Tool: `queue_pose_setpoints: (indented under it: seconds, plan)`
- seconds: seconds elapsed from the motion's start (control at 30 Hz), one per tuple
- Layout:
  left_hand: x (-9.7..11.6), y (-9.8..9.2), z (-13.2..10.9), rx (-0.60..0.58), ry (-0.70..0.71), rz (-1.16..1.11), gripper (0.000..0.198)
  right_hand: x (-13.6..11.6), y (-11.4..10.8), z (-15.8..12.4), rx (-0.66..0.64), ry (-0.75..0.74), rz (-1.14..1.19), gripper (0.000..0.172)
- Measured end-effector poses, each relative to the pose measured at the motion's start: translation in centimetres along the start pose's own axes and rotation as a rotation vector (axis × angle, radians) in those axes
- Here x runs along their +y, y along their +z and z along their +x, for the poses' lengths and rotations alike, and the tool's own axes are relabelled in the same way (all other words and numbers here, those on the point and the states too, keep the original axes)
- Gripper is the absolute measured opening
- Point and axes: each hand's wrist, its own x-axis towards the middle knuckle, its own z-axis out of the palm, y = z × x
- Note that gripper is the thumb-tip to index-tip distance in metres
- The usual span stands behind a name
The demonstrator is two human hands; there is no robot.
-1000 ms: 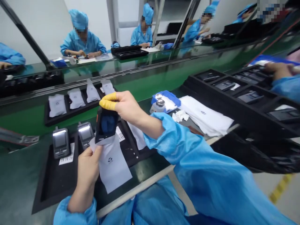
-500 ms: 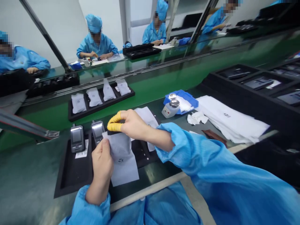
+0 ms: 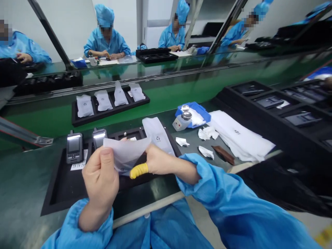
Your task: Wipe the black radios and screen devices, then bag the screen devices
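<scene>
At the middle, bag: I have the white bag (image 3: pixel 127 152) raised above the near tray (image 3: pixel 64 186), spread between both hands; I can't see what is inside. The bag is my clock hub.
Left hand: at eight o'clock, the left hand (image 3: pixel 101 176) pinches the bag's left end, thumb laid over the paper.
Right hand: at three to four o'clock, the right hand (image 3: pixel 158 160) meets the bag's right end, one yellow-sleeved finger (image 3: pixel 139 170) pointing down and left beneath it; its other fingertips are hidden, so I can't tell whether it grips.
Handsets: one handset (image 3: pixel 74 147) at nine o'clock, beside a printed label (image 3: pixel 80 162); another handset (image 3: pixel 100 137) at ten, partly behind the bag.
Second bag: at two o'clock, a flat bag (image 3: pixel 158 135) lies across the tray's right part.
Far tray: at eleven, the far tray (image 3: pixel 111 112) carries four bags (image 3: pixel 84 106).
Bottle: at two, the bottle (image 3: pixel 181 123) stands just beside a blue box (image 3: pixel 205 117).
Paper: at three, scraps (image 3: pixel 206 152), a brown strip (image 3: pixel 223 154), then the white stack (image 3: pixel 240 135).
Co-workers: beyond the green belt (image 3: pixel 176 86), one person (image 3: pixel 105 45) sits between eleven and twelve, another (image 3: pixel 171 36) at one.
</scene>
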Motion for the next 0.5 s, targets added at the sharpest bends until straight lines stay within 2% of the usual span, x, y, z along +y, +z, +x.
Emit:
queue_pose_setpoints:
  seconds: [0.07, 0.13, 0.2, 0.27, 0.33, 0.4, 0.43, 0.5]
  plan:
    - [0.9, 0.8, 0.2, -0.028, 0.010, -0.121, 0.037, -0.1, 0.4, -0.4, 0.052, -0.023, -0.049, 0.057]
    - [1.5, 1.9, 1.1, -0.057, -0.017, -0.227, 0.037, -0.2, 0.3, -0.4, 0.121, -0.029, -0.059, 0.051]
    - [1.2, 2.6, 2.4, -0.088, -0.036, -0.313, 0.036, 0.2, -0.3, 0.2, 0.227, -0.034, -0.033, 0.051]
    - [0.1, 2.8, 3.7, -0.146, -0.087, -0.339, 0.038, 0.9, -1.3, 1.4, 0.302, 0.013, -0.031, 0.050]
    - [-1.8, 2.4, 4.3, -0.204, -0.221, -0.236, 0.046, 2.0, -2.5, 2.9, 0.316, 0.134, -0.163, 0.043]
    - [-3.9, 1.5, 4.0, -0.189, -0.345, -0.007, 0.053, 3.1, -3.5, 4.4, 0.302, 0.262, -0.345, 0.033]
    - [-4.8, 1.0, 3.6, -0.225, -0.370, 0.102, 0.056, 3.5, -3.9, 5.1, 0.301, 0.304, -0.417, 0.028]
    - [-6.3, 0.2, 2.4, -0.283, -0.376, 0.179, 0.060, 4.1, -4.3, 6.2, 0.298, 0.345, -0.497, 0.024]
